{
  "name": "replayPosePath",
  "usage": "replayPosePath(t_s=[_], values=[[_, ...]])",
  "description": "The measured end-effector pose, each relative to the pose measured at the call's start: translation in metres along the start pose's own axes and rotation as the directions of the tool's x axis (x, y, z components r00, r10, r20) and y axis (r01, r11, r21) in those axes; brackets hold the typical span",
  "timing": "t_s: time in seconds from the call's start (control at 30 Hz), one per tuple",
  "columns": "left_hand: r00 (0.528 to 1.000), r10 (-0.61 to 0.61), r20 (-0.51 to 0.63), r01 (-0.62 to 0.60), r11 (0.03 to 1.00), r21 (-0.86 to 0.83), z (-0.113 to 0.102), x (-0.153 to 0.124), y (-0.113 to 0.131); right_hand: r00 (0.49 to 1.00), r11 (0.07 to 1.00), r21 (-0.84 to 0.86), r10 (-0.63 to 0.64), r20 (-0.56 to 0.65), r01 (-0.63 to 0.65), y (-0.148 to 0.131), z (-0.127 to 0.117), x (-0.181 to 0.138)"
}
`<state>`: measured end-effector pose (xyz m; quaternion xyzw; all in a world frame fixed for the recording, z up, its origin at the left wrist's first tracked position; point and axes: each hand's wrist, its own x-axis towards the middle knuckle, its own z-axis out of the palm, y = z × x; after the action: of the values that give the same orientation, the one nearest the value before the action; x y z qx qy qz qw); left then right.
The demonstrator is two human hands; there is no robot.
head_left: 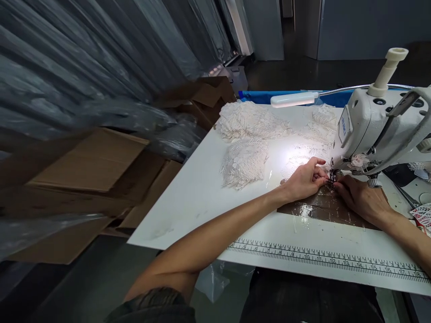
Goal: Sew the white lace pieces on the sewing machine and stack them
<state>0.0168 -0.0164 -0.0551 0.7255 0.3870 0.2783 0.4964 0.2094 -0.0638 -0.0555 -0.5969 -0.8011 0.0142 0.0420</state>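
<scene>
My left hand point(305, 180) is at the needle area of a white sewing machine point(387, 130), its thumb and a finger pinched together. On the other side of the presser foot point(333, 174), my right hand point(363, 197) has its fingers closed, the tips meeting close to those of my left. Whatever lies between the fingertips is too small and dark to name. Beneath both hands is a shiny brown taped sheet point(316, 208) on the table. White lace trim point(299, 154) lies brightly lit just behind my left hand.
Piles of white lace point(244, 163) rest on the white table point(188, 215), which has a ruler strip point(303, 255) along its front edge. Scissors point(406, 195) lie at the right. A lamp point(294, 99) reaches over the back. Cardboard boxes point(90, 157) stand left of the table.
</scene>
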Motion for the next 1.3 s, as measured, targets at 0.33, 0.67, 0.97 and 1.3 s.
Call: replayPosePath(t_s=[0.33,0.67,0.97,1.3], values=[[1.000,0.016,0.011,-0.017,0.998,0.052,-0.002,-0.001,0.000,0.985,0.994,0.018,-0.103,-0.137,0.106,0.000,0.003,0.006],[0.999,-0.027,0.031,0.024,0.995,0.099,-0.003,-0.001,0.007,0.944,0.988,-0.097,-0.147,-0.294,0.124,-0.007,0.006,0.011],[1.000,0.000,-0.018,0.001,0.999,0.052,0.001,-0.002,0.002,0.980,0.998,0.041,-0.034,-0.198,0.043,-0.010,0.013,0.009],[0.997,0.078,0.020,-0.080,0.987,0.142,0.000,-0.002,0.000,0.991,0.995,-0.073,-0.078,-0.107,0.070,-0.007,-0.007,0.009]])
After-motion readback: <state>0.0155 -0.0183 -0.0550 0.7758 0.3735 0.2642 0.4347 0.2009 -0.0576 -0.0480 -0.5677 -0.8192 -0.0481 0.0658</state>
